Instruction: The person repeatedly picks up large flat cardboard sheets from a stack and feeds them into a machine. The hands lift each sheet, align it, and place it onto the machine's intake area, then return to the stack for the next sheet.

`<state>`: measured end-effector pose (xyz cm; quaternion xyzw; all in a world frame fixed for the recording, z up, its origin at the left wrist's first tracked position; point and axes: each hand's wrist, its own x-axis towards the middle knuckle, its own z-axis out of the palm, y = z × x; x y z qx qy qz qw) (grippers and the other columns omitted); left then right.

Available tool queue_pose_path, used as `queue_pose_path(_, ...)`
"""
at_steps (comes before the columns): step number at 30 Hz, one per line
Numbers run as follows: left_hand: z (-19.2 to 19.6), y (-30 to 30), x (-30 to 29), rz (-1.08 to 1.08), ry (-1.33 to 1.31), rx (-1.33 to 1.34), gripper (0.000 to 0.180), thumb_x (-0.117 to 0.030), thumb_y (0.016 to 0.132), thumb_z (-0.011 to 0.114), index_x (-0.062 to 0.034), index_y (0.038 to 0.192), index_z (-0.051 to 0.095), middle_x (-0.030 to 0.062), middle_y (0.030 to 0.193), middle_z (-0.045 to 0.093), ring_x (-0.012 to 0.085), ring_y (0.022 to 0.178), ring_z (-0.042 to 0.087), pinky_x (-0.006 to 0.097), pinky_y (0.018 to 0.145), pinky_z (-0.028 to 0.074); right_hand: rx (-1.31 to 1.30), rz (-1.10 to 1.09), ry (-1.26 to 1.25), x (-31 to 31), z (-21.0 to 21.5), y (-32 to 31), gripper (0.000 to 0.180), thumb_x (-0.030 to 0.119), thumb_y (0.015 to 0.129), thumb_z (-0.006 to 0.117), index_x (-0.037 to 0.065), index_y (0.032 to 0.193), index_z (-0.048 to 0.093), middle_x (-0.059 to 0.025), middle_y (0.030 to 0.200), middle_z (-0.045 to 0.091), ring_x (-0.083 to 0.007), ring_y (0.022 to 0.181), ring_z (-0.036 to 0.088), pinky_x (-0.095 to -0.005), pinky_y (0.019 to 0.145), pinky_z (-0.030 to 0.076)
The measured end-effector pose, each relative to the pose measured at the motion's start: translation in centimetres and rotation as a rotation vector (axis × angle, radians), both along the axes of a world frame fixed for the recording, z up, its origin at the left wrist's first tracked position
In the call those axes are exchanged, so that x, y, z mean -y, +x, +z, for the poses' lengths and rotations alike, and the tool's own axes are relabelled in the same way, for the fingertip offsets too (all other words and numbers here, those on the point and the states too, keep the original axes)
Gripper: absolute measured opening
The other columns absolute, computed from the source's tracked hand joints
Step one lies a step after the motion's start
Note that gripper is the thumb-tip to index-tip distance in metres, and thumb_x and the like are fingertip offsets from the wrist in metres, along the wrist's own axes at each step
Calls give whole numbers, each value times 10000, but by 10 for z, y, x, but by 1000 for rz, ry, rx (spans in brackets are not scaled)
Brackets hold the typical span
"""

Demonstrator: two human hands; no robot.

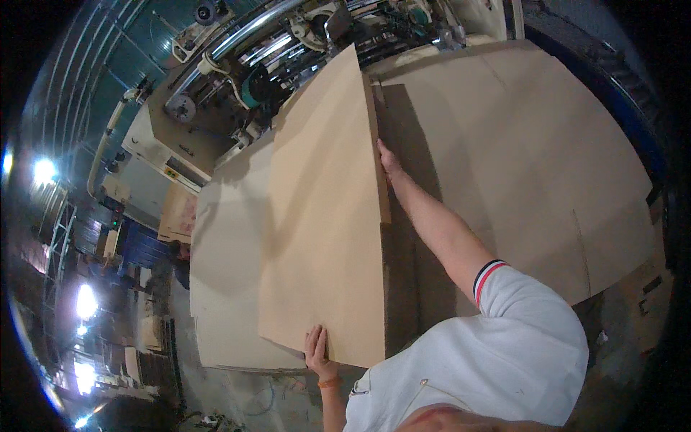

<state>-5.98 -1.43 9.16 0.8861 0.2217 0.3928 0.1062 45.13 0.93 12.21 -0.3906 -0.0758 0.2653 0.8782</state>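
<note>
A tan cardboard sheet, perhaps several together since its right side shows a thick edge, is tilted up in front of me. My left hand grips its near edge, fingers lying over the top face and the thumb hidden. Farther up, my right hand holds the right edge with the arm stretched out; most of its fingers are out of sight. Beneath lies a wide cardboard layer, showing as a pale part on the left and a brown part on the right, where the raised sheet casts a dark shadow.
A machine with rollers and a cream side housing stands along the far side, close to the sheet's far tip. A dark blue rail runs at the far right. Cardboard stacks and bright lamps are on the left.
</note>
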Motion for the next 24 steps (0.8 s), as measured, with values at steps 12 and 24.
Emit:
queue_pose_path(12, 33, -31, -36, 41, -114, 184, 306, -121, 894, 569, -27, 1176, 643, 143, 1205, 632, 312, 1135, 580, 441, 1003, 436, 94, -654, -2350, 527, -178, -8, 534, 451, 906, 519, 27, 1225, 579, -137, 1206, 606, -312, 1110, 561, -488, 955, 426)
queue_pose_path(24, 141, -107, -169, 302, -167, 226, 230, -84, 867, 574, 3, 1073, 629, 76, 1028, 641, 201, 910, 565, 339, 852, 449, -478, -1018, -616, 858, -212, -69, 630, 398, 922, 564, 1, 1385, 403, -140, 1386, 446, -309, 1220, 464, -454, 975, 411)
